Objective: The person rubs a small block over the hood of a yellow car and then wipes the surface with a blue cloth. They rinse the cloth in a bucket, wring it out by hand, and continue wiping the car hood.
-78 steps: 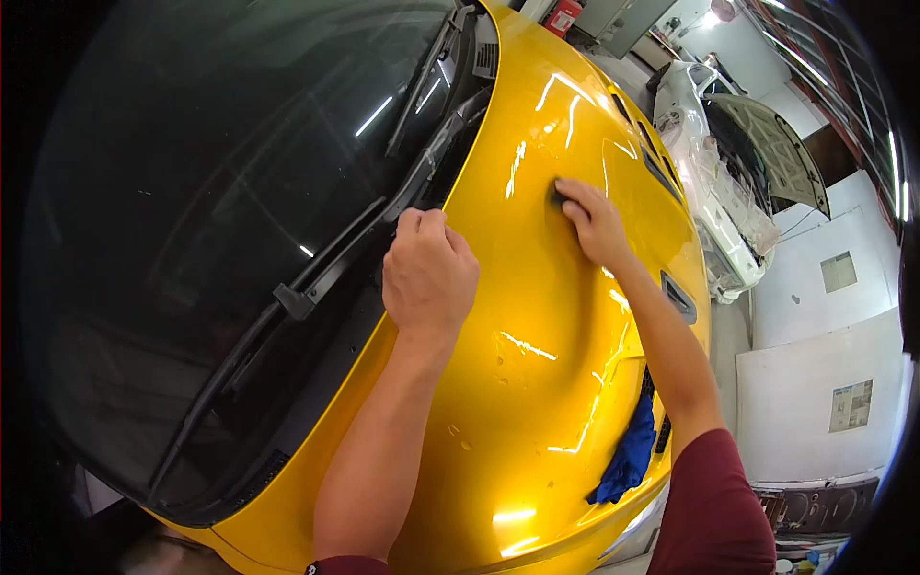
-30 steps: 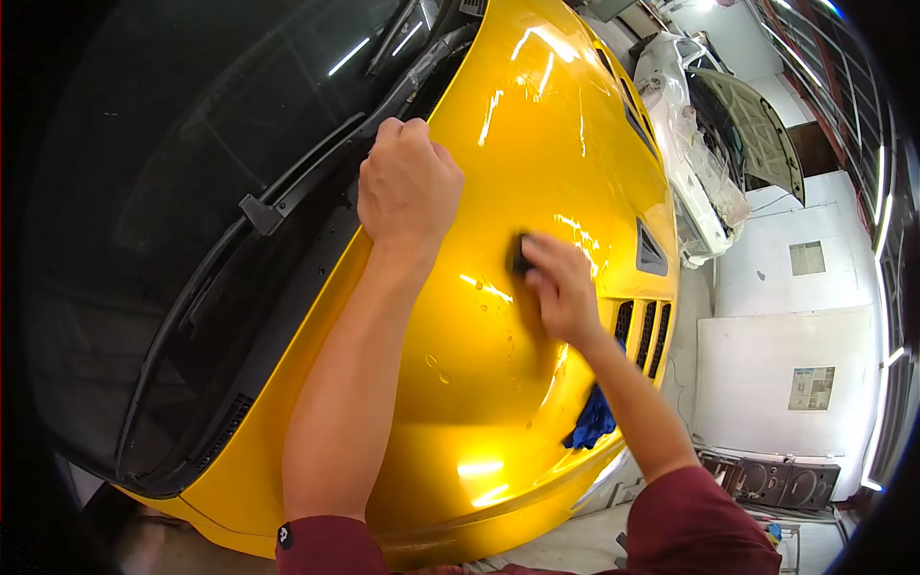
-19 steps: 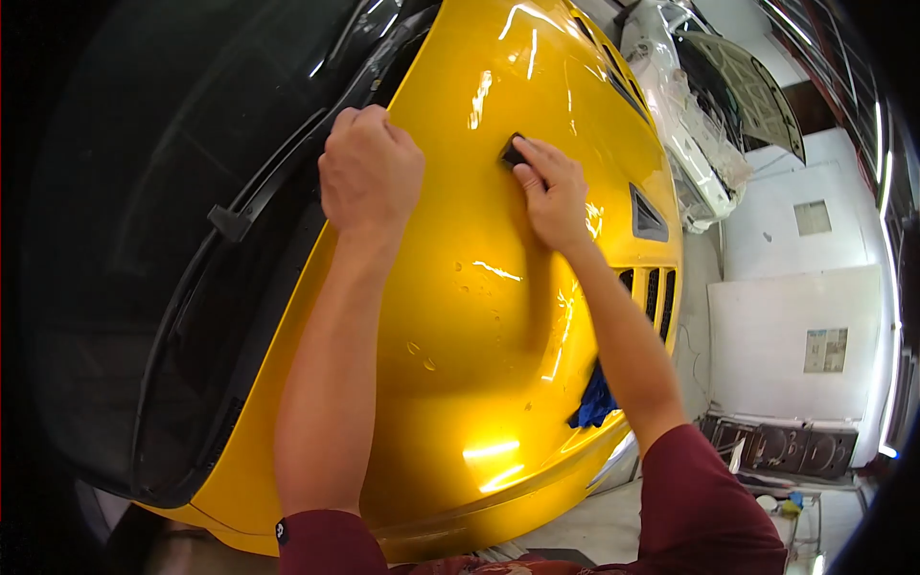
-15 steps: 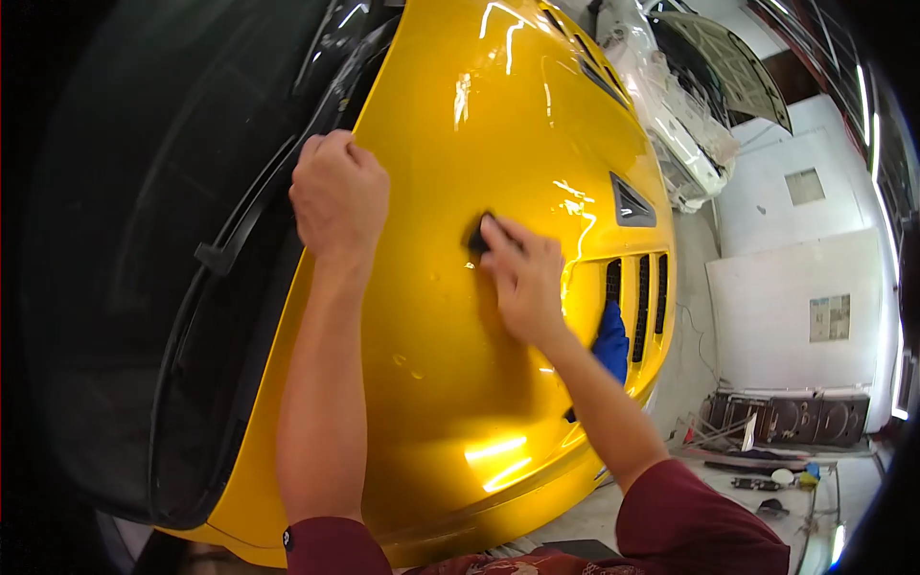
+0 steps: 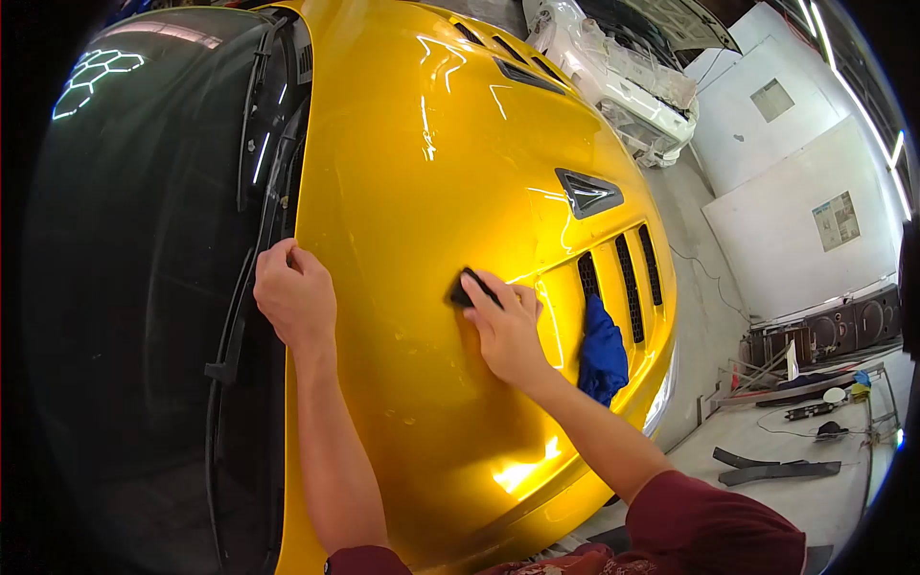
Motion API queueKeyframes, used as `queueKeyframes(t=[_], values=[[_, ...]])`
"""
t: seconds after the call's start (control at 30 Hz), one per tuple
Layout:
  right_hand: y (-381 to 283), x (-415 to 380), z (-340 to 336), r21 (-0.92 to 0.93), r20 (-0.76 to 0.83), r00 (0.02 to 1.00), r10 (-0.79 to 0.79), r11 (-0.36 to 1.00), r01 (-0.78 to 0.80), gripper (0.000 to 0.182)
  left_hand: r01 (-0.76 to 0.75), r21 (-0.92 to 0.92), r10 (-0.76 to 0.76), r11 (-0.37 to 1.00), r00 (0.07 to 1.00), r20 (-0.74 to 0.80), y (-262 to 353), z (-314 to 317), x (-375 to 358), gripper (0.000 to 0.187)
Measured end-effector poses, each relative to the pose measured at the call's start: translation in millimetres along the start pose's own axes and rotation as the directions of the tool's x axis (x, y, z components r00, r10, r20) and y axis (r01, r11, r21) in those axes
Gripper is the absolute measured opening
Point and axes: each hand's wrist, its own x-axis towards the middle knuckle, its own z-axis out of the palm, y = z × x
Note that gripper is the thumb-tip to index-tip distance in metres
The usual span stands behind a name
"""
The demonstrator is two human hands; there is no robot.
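A glossy yellow car hood fills the middle of the view, with small bubble-like marks on its surface. My right hand grips a small black squeegee against the hood, left of the dark vent slots. At the hood's rear edge, beside the windshield, my left hand is closed with the fingers pinched together. Whatever lies inside that pinch is hidden. A blue cloth hangs at the vent slots, to the right of my right forearm.
The dark windshield and a black wiper lie along the left. A triangular vent is set in the hood. Beyond are a partly covered white car body, white panels, speakers and black strips on the floor.
The camera view has shifted and turned. My right hand has moved the squeegee nearer the vent slots. My left hand stays closed at the hood's rear edge.
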Motion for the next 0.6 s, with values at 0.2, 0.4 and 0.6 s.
queueKeyframes(t=[0.2,0.4,0.6], values=[[85.2,126.6,38.7,-0.081,-0.042,0.998,0.042,0.996,-0.045,0.041,-0.015,0.012,0.015,1.0,1.0,0.003,5.1,-1.7,-1.2,0.017],[61.0,121.5,38.3,-0.101,-0.088,0.993,0.074,0.991,-0.083,0.044,-0.016,-0.011,0.016,1.0,1.0,-0.013,1.3,0.6,-0.8,0.017],[31.1,37.3,9.8,-0.102,0.005,1.0,-0.016,0.995,0.016,0.051,-0.028,-0.033,0.028,0.999,1.0,-0.006,-0.4,0.8,-0.4,0.017]])
